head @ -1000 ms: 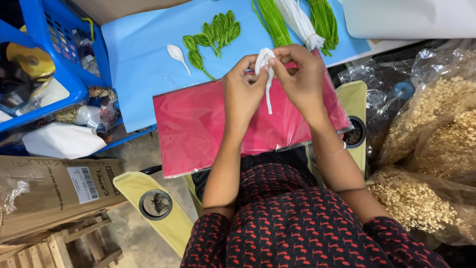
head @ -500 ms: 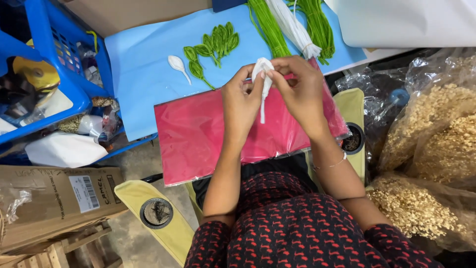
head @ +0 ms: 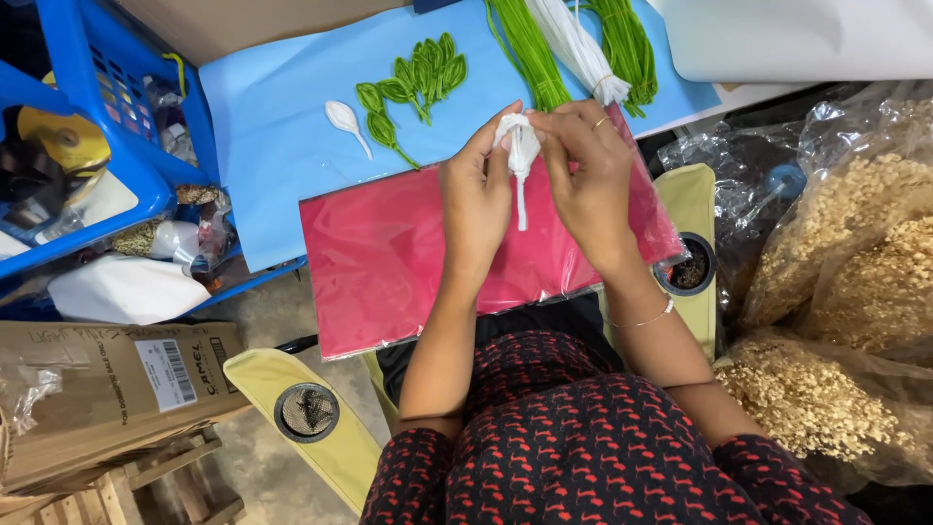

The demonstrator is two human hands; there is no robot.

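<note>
White bud (head: 519, 146), hands (head: 533, 185) slightly lower

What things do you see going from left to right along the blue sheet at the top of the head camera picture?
White petal piece → green leaf sprigs → green stem bundle → white stem bundle → second green stem bundle, all lying on the blue sheet.

brown carton (head: 92, 403) lower left, white label (head: 165, 372)
</note>
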